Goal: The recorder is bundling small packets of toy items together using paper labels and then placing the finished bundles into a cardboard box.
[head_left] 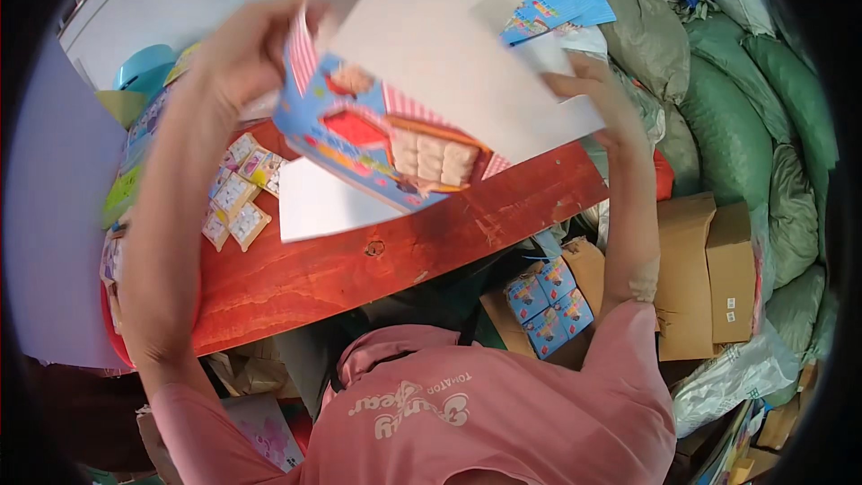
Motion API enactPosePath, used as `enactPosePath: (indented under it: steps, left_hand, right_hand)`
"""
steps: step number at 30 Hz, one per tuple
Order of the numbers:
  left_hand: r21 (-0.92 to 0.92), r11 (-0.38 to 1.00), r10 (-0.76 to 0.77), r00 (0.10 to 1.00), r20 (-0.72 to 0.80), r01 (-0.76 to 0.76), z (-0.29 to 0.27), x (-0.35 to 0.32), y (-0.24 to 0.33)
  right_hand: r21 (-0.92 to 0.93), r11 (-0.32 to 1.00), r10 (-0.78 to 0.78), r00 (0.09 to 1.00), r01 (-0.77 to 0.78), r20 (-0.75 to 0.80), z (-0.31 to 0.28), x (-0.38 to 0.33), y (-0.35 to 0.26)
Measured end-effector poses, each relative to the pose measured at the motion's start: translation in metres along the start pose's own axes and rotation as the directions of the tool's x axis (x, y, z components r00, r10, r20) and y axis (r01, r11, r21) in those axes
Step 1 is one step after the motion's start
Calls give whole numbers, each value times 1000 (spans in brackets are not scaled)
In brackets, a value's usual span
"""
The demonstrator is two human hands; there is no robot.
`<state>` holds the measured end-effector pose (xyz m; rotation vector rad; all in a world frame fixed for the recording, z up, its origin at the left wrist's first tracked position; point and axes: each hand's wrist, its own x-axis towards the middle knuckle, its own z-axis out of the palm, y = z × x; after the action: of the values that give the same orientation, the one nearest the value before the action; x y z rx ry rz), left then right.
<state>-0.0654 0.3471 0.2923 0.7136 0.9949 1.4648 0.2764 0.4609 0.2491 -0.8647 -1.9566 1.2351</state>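
Above the red wooden table (395,256) I hold up a partly unfolded cardboard box (373,126), blue with pink-striped flaps and a plain white inside. My left hand (256,49) grips its left edge, with the fingertips partly hidden behind the card. At the other side my right hand (597,94) is closed on a white flap, somewhat blurred by motion. Beneath the box a white sheet of card (319,202) lies flat on the table. Several small square packets (238,189) lie in a loose group near my left forearm.
Flat blue printed cartons (561,0) lie at the far right. An open carton (588,269) below the table edge holds several small blue boxes (548,305). Another brown carton (687,274) stands beside it. Full green sacks (727,126) are piled along the right.
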Motion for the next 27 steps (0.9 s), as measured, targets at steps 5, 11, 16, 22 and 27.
enactPosePath:
  steps: [5, 11, 16, 22, 27]
  left_hand:
    - [-270, 959, -136, 977, -165, 88, -48, 11, -107]
    - [-440, 894, -51, 958, -282, -81, -80, 4, -195]
    - [-603, 785, -79, 942, -326, -143, -52, -20, -219]
    - [-729, 660, -166, 912, -375, -180, -58, -30, -232]
    - [-647, 720, -9, 929, -371, -251, -77, -33, -200]
  right_hand:
    - [-350, 932, 146, 982, -94, 123, 34, 28, 17]
    - [-648, 761, 105, 981, 28, 166, 46, 59, 34]
    - [-806, 541, -226, 965, 239, 134, 50, 83, 0]
    - [-831, 500, -310, 946, 245, 92, 77, 90, 51]
    - [-846, 509, -231, 972, 159, 43, 78, 79, 44]
